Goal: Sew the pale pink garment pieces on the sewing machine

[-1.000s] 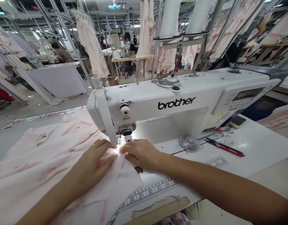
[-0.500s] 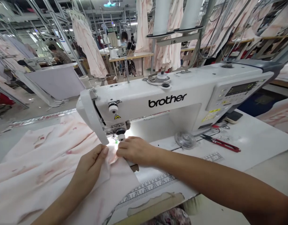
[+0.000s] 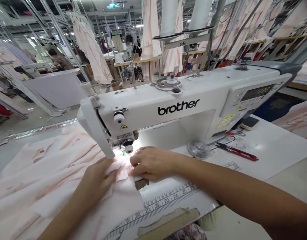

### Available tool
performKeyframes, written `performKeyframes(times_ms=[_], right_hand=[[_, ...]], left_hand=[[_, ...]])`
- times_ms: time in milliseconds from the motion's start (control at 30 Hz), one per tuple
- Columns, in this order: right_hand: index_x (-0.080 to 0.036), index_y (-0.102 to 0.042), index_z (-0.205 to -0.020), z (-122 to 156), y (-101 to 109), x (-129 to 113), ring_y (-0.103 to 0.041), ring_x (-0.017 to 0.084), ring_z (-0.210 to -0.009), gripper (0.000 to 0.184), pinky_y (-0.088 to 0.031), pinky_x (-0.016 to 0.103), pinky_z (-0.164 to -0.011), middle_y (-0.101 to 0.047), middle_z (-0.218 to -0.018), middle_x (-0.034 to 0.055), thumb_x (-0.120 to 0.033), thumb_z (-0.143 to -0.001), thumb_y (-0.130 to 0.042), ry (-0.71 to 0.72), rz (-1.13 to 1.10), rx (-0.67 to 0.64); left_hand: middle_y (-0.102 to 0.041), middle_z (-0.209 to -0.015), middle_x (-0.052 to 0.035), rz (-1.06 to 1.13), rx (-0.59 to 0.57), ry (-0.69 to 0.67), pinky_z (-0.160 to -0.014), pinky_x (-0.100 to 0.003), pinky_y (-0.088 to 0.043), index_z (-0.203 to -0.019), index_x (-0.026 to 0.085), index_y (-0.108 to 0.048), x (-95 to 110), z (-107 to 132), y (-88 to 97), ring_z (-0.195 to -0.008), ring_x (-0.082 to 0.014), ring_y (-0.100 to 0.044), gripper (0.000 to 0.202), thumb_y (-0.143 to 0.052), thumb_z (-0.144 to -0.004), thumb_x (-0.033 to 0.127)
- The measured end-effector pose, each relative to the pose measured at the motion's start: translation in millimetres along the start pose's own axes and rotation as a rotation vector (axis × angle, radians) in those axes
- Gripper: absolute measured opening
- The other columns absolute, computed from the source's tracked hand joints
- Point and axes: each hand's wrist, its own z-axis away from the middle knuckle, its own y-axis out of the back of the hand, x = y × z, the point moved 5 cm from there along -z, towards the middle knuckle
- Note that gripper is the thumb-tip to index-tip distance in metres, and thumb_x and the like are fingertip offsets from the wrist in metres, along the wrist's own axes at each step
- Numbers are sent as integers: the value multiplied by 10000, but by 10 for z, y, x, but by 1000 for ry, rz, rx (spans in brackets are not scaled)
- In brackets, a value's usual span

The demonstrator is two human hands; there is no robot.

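A white Brother sewing machine [image 3: 178, 106] stands across the table. Pale pink printed fabric [image 3: 43, 186] spreads over the left of the table and runs under the needle area [image 3: 124, 151]. My left hand [image 3: 98, 175] lies on the fabric just left of the needle, fingers curled and pinching a fold. My right hand [image 3: 149, 163] rests on the fabric edge right of the needle, fingers pressed together on the cloth. The needle itself is partly hidden by glare from the machine's lamp.
Red-handled snips [image 3: 235, 151] and a clear round bobbin holder [image 3: 199, 149] lie on the table [image 3: 268, 156] right of the machine. A printed ruler [image 3: 166, 198] runs along the front edge. Pink garments [image 3: 90, 46] hang behind; other people work at far tables.
Both hands have shifted slightly on the fabric near the needle; my left hand closed in on a fold and the right slid a little to the right. The view drifted slightly.
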Motion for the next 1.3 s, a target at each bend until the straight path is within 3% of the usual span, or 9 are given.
performKeyframes(times_ms=[100,167,267,400,500,767,933,1067,1300], right_hand=[[-253,-687,-1036,1,-7,-26,-439,126,-627,191,-371,286,-709,-593,-773,-30,-220,-966,-513,40,-35,-23],[-255,-695,-1021,-1,-20,-36,-442,125,-619,184,-361,286,-685,-592,-747,-40,-220,-949,-529,42,-51,-25],[-264,-703,-1021,5,-36,-34,-465,125,-625,176,-344,285,-651,-609,-746,-46,-237,-934,-552,24,-94,-15],[-265,-707,-1015,14,-44,-24,-483,122,-626,177,-329,277,-638,-627,-737,-41,-255,-941,-546,5,-120,-15],[-255,-714,-963,7,-40,-28,-491,122,-632,159,-332,273,-638,-638,-745,-37,-260,-932,-558,4,-115,-37],[-236,-705,-920,-17,-12,-48,-512,123,-645,122,-328,274,-624,-664,-765,-41,-254,-924,-585,-14,-86,-84],[-218,-684,-831,-17,3,-61,-509,118,-636,171,-320,274,-610,-659,-739,-42,-288,-941,-573,-30,-88,-87],[-212,-670,-775,-16,12,-65,-513,116,-637,193,-318,272,-607,-663,-736,-41,-277,-932,-579,-50,-93,-96],[-212,-699,-820,-22,6,-50,-539,119,-656,183,-315,273,-605,-692,-765,-24,-270,-930,-564,-73,-126,-126]], left_hand=[[-632,-888,-10,-4,92,-178,-706,-277,-451,-914,233,-614,112,71,69,-834,-186,-584,152,-468,-899,196],[-629,-908,-14,-26,70,-231,-727,-298,-445,-942,241,-607,173,92,41,-854,-198,-572,169,-445,-924,196],[-601,-822,-9,-56,-15,-198,-685,-311,-436,-876,233,-564,218,103,-79,-785,-202,-560,157,-440,-967,269],[-599,-844,-18,-133,50,-148,-696,-335,-445,-888,233,-532,233,140,-155,-808,-225,-575,157,-512,-952,375],[-610,-874,-28,-205,82,-195,-710,-341,-443,-963,238,-550,263,173,-162,-834,-235,-580,65,-497,-931,259],[-584,-860,-67,-418,147,-547,-752,-374,-416,-1006,165,-590,466,221,-103,-773,-232,-523,257,-409,-879,34],[-642,-976,-95,-426,111,-672,-909,-419,-415,-1000,144,-603,470,217,-96,-966,-267,-569,276,-393,-878,12],[-668,-985,-76,-328,65,-606,-879,-363,-445,-1079,143,-608,352,208,-95,-915,-230,-586,269,-435,-893,55],[-691,-991,-20,-176,113,-430,-801,-288,-494,-1112,227,-632,230,186,-34,-915,-197,-630,292,-472,-892,120]])
